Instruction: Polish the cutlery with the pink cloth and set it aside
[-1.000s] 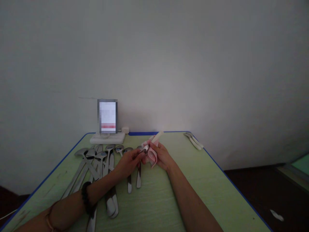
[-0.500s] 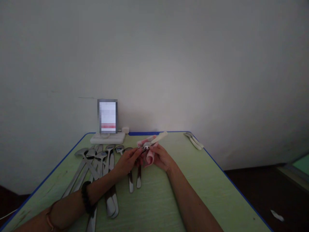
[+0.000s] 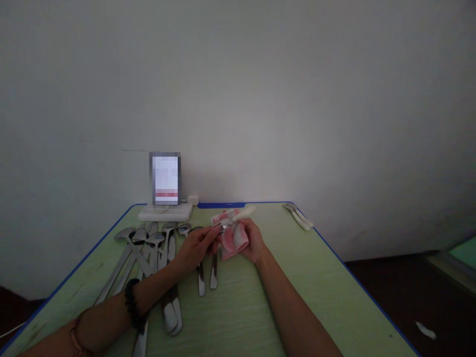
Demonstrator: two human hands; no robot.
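My left hand (image 3: 198, 246) pinches the metal tines of a fork (image 3: 243, 213), whose white handle points up to the right. My right hand (image 3: 253, 240) is closed on a pink and white cloth (image 3: 235, 241), which lies under and around the fork's neck. To the left, beneath my left forearm, several long metal spoons (image 3: 139, 255) lie in an overlapping pile. Two shorter metal handles (image 3: 213, 272) stick out below my left hand; their far ends are partly hidden by it.
White-handled forks (image 3: 299, 218) lie at the table's far right corner. A tablet or phone with a blurred screen (image 3: 166, 178) stands on a white power strip (image 3: 165, 213) at the back left. The blue-edged green table (image 3: 230, 317) meets a plain wall behind.
The cloth in my right hand has unfolded from a roll and now hangs flatter below the fork. The fork's handle has tipped slightly lower. My left hand has hardly moved.
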